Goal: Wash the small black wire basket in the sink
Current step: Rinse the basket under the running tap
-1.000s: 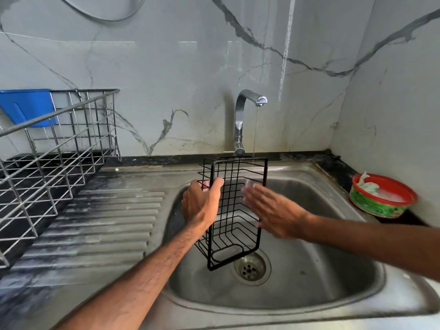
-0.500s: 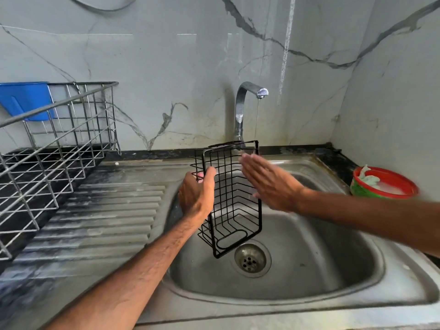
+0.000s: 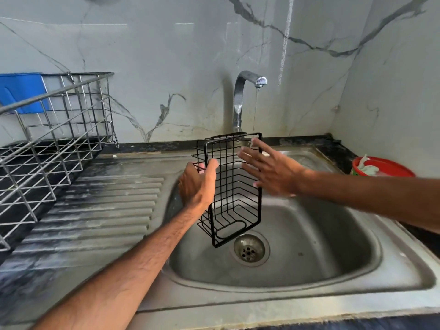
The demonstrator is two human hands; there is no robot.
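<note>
The small black wire basket (image 3: pixel 232 191) hangs upright over the steel sink (image 3: pixel 333 246), above and left of the drain (image 3: pixel 249 250). My left hand (image 3: pixel 197 184) grips its left edge, thumb over the front rim. My right hand (image 3: pixel 269 172) lies flat with straight fingers against the basket's right side near the top. A thin stream of water runs from the chrome tap (image 3: pixel 240 98) and falls just behind the basket's top right corner.
A steel dish rack (image 3: pixel 54 144) with a blue plastic holder (image 3: pixel 21 91) stands on the ribbed drainboard (image 3: pixel 100 210) at left. A red and green bowl (image 3: pixel 381 169) with a cloth sits on the dark counter at right. Marble walls close the back and right.
The basket has been raised slightly and tilted. My right hand slid up from its middle to near the top rim. My left hand keeps its grip.
</note>
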